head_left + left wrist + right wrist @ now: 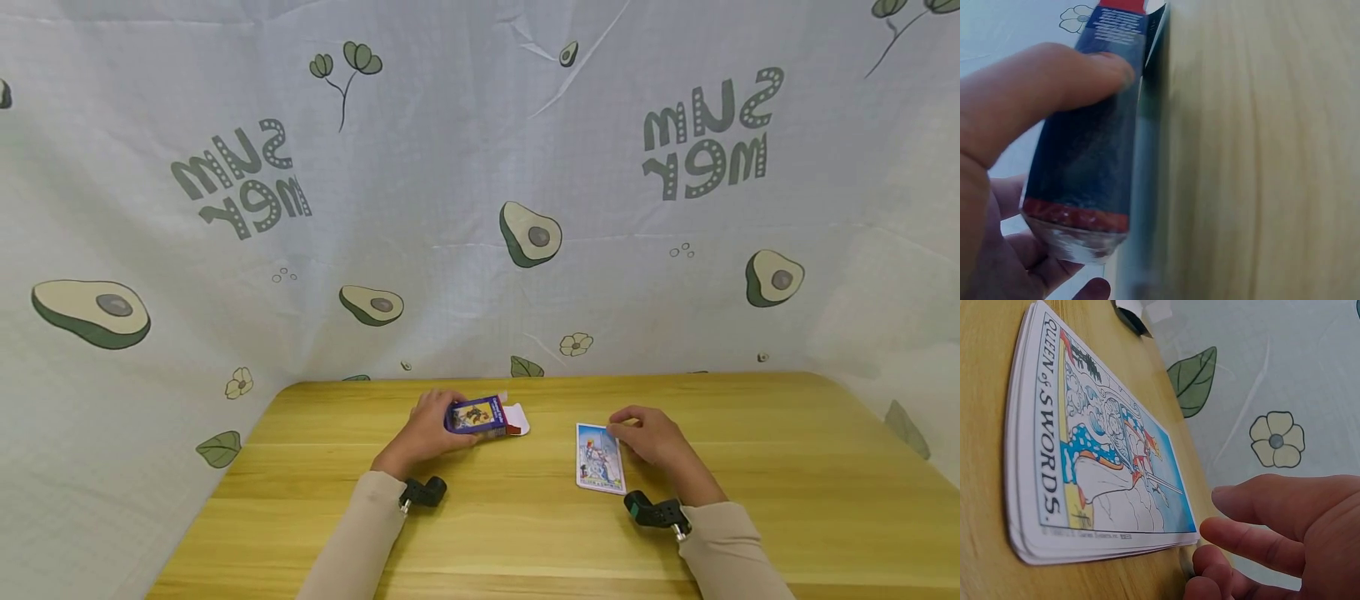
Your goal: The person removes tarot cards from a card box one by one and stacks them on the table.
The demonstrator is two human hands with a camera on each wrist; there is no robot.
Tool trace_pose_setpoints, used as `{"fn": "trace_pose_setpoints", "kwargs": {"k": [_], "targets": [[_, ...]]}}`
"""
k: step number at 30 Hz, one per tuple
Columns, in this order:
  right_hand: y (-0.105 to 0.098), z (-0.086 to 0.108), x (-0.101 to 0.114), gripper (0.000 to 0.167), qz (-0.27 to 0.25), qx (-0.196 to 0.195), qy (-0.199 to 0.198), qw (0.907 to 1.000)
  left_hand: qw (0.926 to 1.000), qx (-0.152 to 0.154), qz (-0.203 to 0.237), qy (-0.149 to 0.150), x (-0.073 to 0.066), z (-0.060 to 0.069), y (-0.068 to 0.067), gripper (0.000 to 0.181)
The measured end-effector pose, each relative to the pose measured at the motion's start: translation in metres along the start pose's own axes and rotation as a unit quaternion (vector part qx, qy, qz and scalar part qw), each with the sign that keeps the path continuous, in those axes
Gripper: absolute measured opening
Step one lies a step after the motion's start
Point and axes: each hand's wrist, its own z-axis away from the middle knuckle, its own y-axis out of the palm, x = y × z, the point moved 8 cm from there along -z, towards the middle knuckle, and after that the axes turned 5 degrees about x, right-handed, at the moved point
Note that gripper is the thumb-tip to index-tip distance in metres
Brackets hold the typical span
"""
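My left hand (429, 429) grips a dark blue and red tarot card box (474, 415) between thumb and fingers, its white flaps open toward the right. In the left wrist view the thumb lies across the narrow side of the box (1088, 150). A stack of tarot cards (600, 458) lies face up to the right, with the Queen of Swords on top. Beside the stack's far right corner is my right hand (651, 435). Its fingers (1250, 540) are loosely bent and hold nothing; whether one touches the cards' edge is hard to tell.
The wooden table (510, 533) carries the box and the cards. Behind it hangs a pale cloth (450, 192) printed with avocados, flowers and lettering, reaching down to the table's back edge. Each wrist wears a small black camera (426, 492).
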Motion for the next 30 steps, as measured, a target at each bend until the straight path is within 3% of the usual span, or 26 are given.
{"fn": "trace_pose_setpoints", "kwargs": {"k": [10, 18, 30], "targets": [[0.0002, 0.0014, 0.0017, 0.037, 0.0, 0.001, -0.006, 1.0, 0.9997, 0.022, 0.006, -0.012, 0.0014, 0.003, -0.0004, 0.065], [0.0008, 0.0008, 0.0013, 0.036, -0.006, -0.001, -0.013, 0.9999, 0.9991, 0.035, -0.013, -0.02, 0.0037, 0.0029, -0.0016, 0.065], [0.0007, -0.0003, 0.0001, 0.037, -0.006, 0.0, -0.004, 1.0, 0.9985, 0.042, -0.017, -0.032, 0.0069, 0.004, -0.0021, 0.067]]}}
